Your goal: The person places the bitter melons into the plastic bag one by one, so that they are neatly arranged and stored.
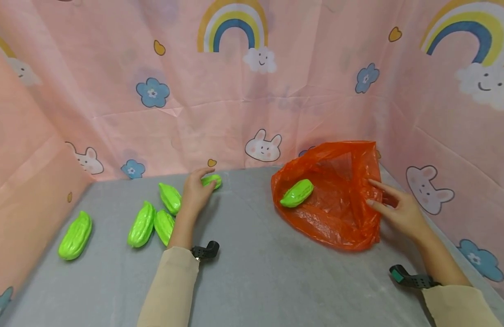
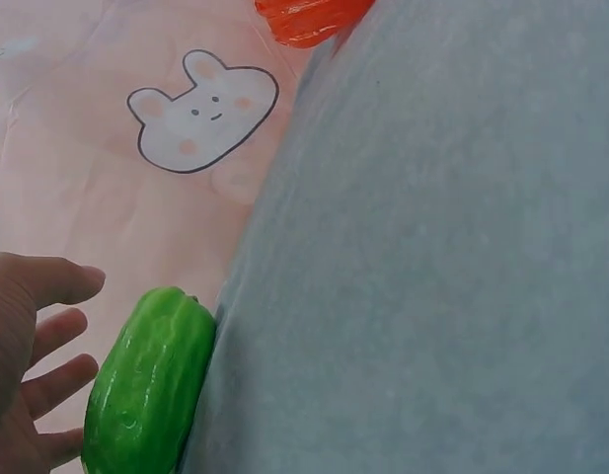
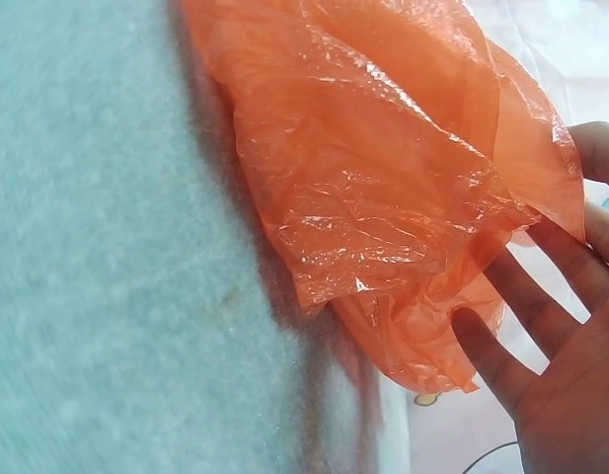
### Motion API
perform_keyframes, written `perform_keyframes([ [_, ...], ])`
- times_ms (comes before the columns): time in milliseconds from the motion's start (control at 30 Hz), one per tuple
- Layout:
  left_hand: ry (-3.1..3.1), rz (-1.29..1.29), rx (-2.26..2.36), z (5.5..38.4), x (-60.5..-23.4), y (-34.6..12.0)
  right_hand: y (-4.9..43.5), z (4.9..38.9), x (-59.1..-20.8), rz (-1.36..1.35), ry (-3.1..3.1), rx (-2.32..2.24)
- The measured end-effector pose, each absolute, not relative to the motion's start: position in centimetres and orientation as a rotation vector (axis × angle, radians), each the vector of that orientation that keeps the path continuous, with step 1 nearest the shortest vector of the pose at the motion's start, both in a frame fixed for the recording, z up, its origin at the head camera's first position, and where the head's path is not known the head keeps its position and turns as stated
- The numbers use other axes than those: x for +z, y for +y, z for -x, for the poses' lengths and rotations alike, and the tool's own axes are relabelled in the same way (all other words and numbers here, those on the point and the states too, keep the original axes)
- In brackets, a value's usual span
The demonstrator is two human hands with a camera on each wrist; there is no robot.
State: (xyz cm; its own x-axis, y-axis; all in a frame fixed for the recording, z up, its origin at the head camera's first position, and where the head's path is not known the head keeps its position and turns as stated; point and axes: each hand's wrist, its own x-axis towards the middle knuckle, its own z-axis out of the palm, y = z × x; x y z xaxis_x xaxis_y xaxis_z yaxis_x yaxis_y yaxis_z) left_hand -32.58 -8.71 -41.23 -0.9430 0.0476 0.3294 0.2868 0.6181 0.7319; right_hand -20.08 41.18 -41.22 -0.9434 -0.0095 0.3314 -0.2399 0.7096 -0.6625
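Observation:
My left hand is at the back of the table with its fingers spread around a bright green ridged gourd. In the left wrist view a gap shows between the thumb and this gourd. My right hand touches the right side of a thin red-orange plastic bag, its fingers extended. From the right wrist, some fingers are seen against the crumpled bag, partly covered by its film. Another green gourd lies in the bag's wide mouth, which faces left and toward me.
Three gourds lie in a group by my left forearm: one upper, one lower, one to the left. A further gourd lies at the far left. Pink printed cloth walls the grey table at the back and sides.

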Motion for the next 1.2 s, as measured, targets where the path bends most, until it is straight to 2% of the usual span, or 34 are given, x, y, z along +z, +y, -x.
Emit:
perform_keyframes([
  [1200,-2.819,0.249,-1.072,32.62,-42.15,-8.86,41.18,19.74,-40.37,-0.155,-2.671,1.078],
])
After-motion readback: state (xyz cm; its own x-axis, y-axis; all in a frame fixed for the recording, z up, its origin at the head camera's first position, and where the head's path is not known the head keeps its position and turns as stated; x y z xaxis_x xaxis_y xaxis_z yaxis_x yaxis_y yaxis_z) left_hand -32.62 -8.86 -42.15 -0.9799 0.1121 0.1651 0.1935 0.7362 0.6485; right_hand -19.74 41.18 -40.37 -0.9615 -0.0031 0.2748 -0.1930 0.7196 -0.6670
